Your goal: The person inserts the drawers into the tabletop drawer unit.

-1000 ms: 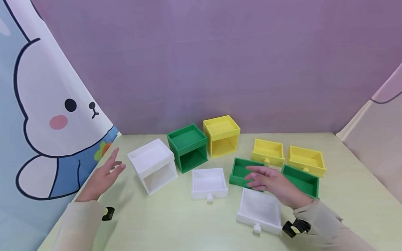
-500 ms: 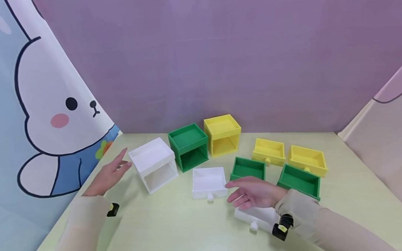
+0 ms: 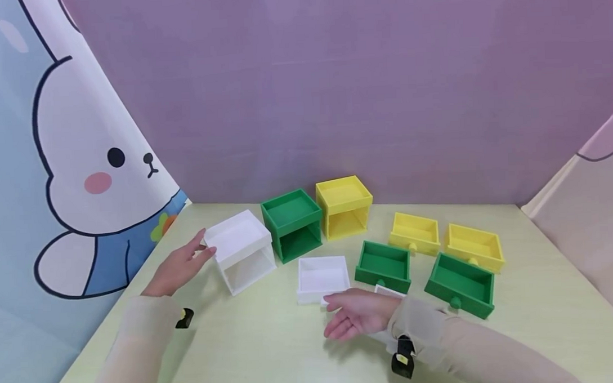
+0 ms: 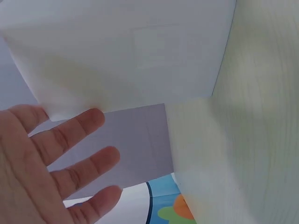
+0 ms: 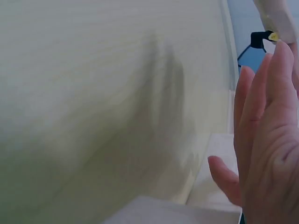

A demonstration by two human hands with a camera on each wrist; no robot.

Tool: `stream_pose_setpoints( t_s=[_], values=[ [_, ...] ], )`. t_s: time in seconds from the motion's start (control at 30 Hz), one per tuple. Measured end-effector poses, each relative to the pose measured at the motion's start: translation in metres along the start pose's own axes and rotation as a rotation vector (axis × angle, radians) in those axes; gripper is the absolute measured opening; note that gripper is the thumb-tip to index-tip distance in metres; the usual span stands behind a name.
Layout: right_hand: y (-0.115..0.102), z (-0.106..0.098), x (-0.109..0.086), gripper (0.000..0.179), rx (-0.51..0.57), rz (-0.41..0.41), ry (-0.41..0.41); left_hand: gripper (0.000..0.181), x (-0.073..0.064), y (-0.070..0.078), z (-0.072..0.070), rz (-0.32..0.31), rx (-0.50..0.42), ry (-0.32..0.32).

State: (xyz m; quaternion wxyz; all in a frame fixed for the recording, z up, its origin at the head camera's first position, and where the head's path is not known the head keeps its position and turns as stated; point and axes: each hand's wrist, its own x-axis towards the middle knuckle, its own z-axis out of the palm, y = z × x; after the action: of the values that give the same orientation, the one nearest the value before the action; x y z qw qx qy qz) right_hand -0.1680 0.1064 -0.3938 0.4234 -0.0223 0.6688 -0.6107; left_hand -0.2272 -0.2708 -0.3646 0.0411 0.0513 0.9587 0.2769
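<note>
My left hand [image 3: 179, 267] is beside the left side of the white drawer cabinet [image 3: 238, 234], fingers extended; in the left wrist view fingertips [image 4: 96, 116] meet or overlap the white wall's edge [image 4: 126, 60], and contact is unclear. Out in front of a small white drawer [image 3: 322, 275] is my right hand [image 3: 358, 313], its fingers loosely extended and holding nothing. It covers part of that drawer's knob. A second white drawer [image 3: 389, 291] lies mostly hidden beneath the right hand and sleeve.
A green cabinet [image 3: 292, 214] and a yellow cabinet [image 3: 344, 204] stand right of the white one, fronts hollow. Two green drawers [image 3: 385, 263] and two yellow drawers [image 3: 414, 230] lie on the pale table [image 3: 251, 345]. A purple backdrop [image 3: 303, 90] rises behind.
My right hand has moved left and nearer, from over a green drawer to in front of the white drawer. My left hand has come rightward to the white cabinet's side.
</note>
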Motion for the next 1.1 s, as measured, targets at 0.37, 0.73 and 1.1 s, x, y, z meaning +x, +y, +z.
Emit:
stream_pose_setpoints(
  t_s=[0.37,0.73,1.1],
  values=[
    [0.009,0.020,0.015,0.055,0.132,-0.013,0.090,0.092,0.001,0.000,0.006,-0.064,0.079,0.000],
    [0.020,0.030,0.030,0.026,0.289,-0.108,0.298,0.093,0.001,0.002,0.006,-0.063,0.059,0.007],
    [0.021,0.032,0.036,0.039,0.405,-0.215,0.389,0.093,0.002,0.001,0.007,-0.085,0.047,-0.002]
  ],
)
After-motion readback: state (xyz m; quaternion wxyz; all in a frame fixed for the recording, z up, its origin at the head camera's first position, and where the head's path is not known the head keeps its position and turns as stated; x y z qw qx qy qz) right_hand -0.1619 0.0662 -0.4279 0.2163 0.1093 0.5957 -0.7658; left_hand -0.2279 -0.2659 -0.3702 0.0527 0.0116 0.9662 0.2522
